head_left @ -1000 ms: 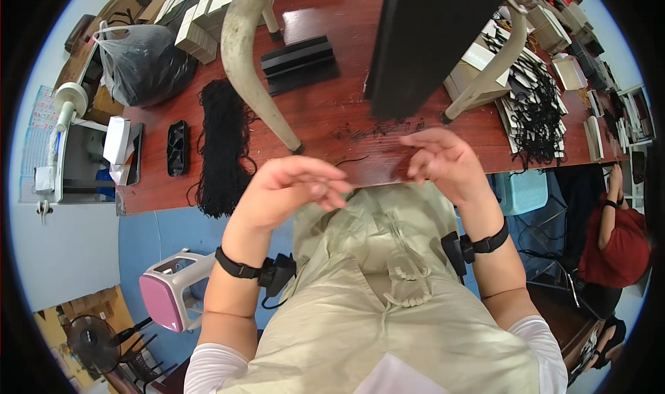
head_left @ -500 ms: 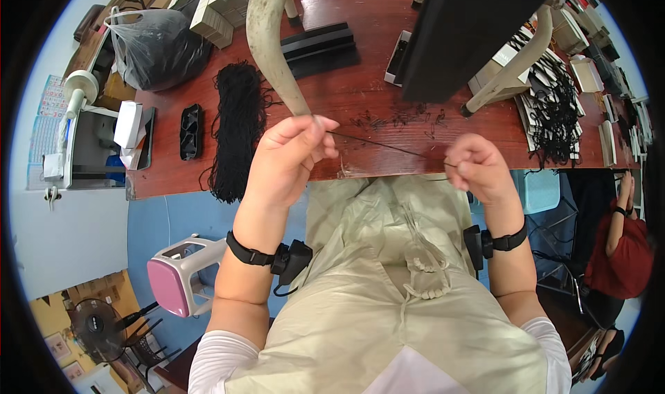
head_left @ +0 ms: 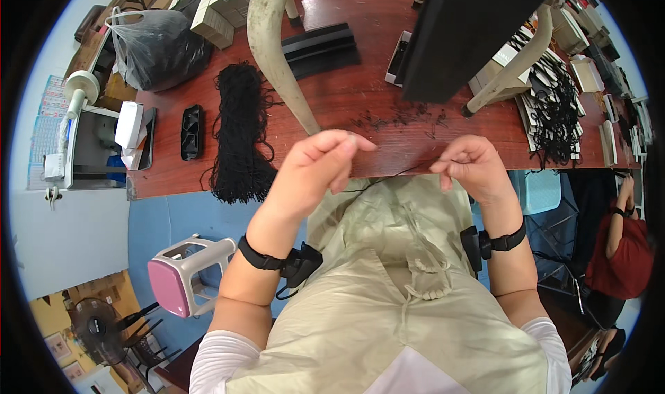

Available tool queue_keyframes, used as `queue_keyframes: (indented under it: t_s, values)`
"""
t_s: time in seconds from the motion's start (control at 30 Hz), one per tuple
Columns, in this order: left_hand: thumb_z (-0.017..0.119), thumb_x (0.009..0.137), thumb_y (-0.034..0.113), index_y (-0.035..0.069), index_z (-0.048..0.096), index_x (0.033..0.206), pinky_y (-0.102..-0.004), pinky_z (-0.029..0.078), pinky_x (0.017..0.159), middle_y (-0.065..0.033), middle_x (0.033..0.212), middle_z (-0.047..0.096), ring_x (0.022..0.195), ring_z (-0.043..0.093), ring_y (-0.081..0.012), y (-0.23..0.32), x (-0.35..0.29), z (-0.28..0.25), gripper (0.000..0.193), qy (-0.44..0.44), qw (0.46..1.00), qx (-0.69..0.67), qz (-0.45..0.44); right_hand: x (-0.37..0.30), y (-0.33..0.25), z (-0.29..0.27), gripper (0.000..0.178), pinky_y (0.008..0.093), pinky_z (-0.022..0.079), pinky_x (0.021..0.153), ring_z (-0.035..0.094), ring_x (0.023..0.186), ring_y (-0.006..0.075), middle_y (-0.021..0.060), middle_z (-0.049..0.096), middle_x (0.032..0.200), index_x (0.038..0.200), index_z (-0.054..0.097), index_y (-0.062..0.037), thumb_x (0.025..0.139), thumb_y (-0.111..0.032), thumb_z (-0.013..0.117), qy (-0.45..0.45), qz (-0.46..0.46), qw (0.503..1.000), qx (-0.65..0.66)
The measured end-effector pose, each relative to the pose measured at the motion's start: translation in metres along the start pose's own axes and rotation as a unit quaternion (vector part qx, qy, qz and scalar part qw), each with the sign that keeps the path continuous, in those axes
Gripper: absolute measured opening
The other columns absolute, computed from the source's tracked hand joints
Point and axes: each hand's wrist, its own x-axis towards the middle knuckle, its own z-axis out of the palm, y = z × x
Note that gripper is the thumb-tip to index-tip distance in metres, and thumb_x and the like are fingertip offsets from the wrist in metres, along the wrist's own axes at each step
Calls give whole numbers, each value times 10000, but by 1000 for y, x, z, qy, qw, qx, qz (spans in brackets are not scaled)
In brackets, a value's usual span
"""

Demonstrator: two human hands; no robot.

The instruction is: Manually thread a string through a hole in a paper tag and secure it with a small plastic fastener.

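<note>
My right hand (head_left: pixel 472 167) pinches one end of a thin black cord (head_left: pixel 396 174) between thumb and fingertips, just past the table's front edge. From there the cord sags down and leftward over the pale apron (head_left: pixel 388 217), passing close under the fingers of my left hand (head_left: pixel 320 167). That hand is closed, thumb pressed along the index finger, which points right. Whether it grips the cord is hidden. A thick bundle of black cords (head_left: pixel 239 134) lies on the table left of my left hand. Small dark loops (head_left: pixel 405 115) are scattered beyond both hands.
A pale curved metal leg (head_left: pixel 277 55) rises from the red-brown table (head_left: pixel 353 82) close beyond my left hand. A tall black panel (head_left: pixel 464 41) stands right of it. Black corded white cards (head_left: pixel 551 117) lie at right; a black tray (head_left: pixel 192 132) sits left of the bundle.
My left hand has moved right and slightly nearer to me, toward the right hand. The cord, stretched taut between the hands before, now hangs slack and lower.
</note>
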Motion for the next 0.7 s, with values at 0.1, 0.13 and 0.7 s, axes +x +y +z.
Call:
queue_keyframes:
  t_s: [0.1, 0.13, 0.7]
  values:
    - [482, 960, 137, -5, 644, 1008, -201, 334, 510, 36, 628, 503, 552, 412, -34, -2, 5, 14, 221, 16, 990, 142, 6, 12, -8, 21, 158, 228, 481, 544, 650, 633, 157, 172, 690, 866, 969, 650, 40, 860, -60, 595, 32, 80, 995, -59]
    - [503, 951, 130, -8, 648, 999, -206, 358, 528, 30, 661, 528, 580, 443, -39, -8, 6, 18, 206, 17, 983, 183, 26, 16, -13, 32, 190, 213, 456, 528, 602, 569, 116, 131, 685, 793, 967, 660, 46, 876, -110, 602, 39, 93, 989, -104]
    - [606, 872, 103, -13, 646, 935, -271, 453, 602, -91, 784, 610, 683, 554, -124, -24, 19, 25, 138, 10, 936, 336, 103, 37, -14, 47, 247, 189, 333, 502, 467, 559, 57, 4, 568, 661, 981, 675, 44, 854, -165, 644, 49, 147, 987, -50]
